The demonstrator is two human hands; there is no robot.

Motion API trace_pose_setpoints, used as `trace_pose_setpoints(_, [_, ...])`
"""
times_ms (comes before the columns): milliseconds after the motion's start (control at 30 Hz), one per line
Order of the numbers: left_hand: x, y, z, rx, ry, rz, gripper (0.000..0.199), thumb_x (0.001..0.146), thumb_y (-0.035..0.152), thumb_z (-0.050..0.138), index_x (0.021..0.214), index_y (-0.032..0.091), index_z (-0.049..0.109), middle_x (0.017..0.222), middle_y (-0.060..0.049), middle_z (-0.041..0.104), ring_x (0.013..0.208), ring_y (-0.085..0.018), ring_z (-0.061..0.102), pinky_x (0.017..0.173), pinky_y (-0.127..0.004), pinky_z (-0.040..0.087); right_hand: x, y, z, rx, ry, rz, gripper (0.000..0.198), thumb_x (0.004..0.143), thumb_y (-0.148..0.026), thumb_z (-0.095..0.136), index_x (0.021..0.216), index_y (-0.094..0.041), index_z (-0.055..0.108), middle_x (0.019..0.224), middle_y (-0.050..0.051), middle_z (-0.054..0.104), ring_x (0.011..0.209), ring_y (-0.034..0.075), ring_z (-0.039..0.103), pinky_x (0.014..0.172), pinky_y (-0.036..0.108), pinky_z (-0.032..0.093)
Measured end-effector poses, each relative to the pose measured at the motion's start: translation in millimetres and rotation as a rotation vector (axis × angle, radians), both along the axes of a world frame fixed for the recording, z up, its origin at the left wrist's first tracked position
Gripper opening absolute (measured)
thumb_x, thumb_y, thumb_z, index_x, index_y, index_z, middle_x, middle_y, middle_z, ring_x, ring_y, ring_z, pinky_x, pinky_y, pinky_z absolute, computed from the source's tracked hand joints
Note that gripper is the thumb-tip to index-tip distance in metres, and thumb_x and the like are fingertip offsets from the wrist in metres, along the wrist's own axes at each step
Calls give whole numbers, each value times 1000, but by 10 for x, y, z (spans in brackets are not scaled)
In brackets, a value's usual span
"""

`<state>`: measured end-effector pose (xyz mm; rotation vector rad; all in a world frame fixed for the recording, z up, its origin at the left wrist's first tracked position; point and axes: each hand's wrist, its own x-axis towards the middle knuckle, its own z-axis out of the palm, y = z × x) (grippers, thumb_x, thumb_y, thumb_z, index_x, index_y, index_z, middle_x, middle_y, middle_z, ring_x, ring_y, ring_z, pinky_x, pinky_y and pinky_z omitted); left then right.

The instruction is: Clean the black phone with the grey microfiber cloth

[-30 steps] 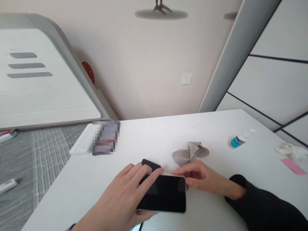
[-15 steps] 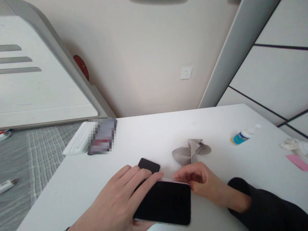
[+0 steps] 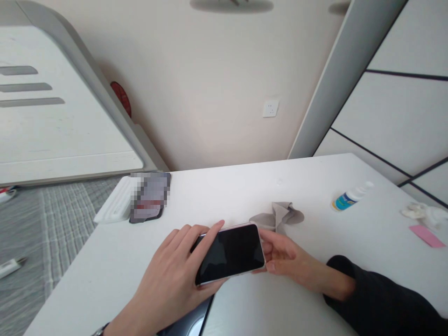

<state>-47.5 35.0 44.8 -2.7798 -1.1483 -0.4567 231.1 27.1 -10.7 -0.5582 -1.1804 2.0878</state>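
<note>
Far to the left, past the edge of the white desk (image 3: pixel 115 261), a grey checked bedspread (image 3: pixel 52 219) lies under a white slatted board. On the desk's near-left corner sit a white ribbed tray (image 3: pixel 114 205) and, just beside it, a dark flat packet (image 3: pixel 150 198) whose face is blurred out. Moving toward the middle, the left hand (image 3: pixel 175 275) comes up from below with its grip closed on the slim black-screened smartphone with a pale metal rim (image 3: pixel 229 252), fingers laid across the left end of the glass and thumb hidden beneath. The phone is raised just off the desk and tilted, screen up, directly in front of the person. At its right end the right hand (image 3: pixel 283 259), in a black sleeve (image 3: pixel 378 298), pinches the short edge between its fingertips. By my judgement it is a light, stiff thing with smooth, slippery glass that would crack if dropped, so the metal rim along the edges is the safest place to grasp, as both hands mostly do. Just behind the right hand lies a crumpled grey cleaning cloth (image 3: pixel 280 215), soft and limp. Farther right a small white bottle with a blue label (image 3: pixel 348 198) lies on its side, and near the desk's right edge are a wad of white tissue (image 3: pixel 425 214) and a flat pink slip (image 3: pixel 427 235).
</note>
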Motion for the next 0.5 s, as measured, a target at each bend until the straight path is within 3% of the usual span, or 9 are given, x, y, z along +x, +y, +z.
trace_pose_setpoints(267, [8,-15,-17,27,33,-7,83,90,43,72,156,12,33,117,-12,60,99,-26,56,88,-40,44,-31,-36,67,89,-46,-50,62,90,-49,75,142,-23,55,110,8,74,101,20,71,98,37,52])
trace_pose_setpoints(500, [54,-61,5,105,20,-29,78,85,38,77,149,8,42,107,-10,61,91,-26,57,82,-40,47,-68,-117,103,113,-194,-135,53,90,-31,70,140,-23,54,105,8,71,101,22,69,91,36,53])
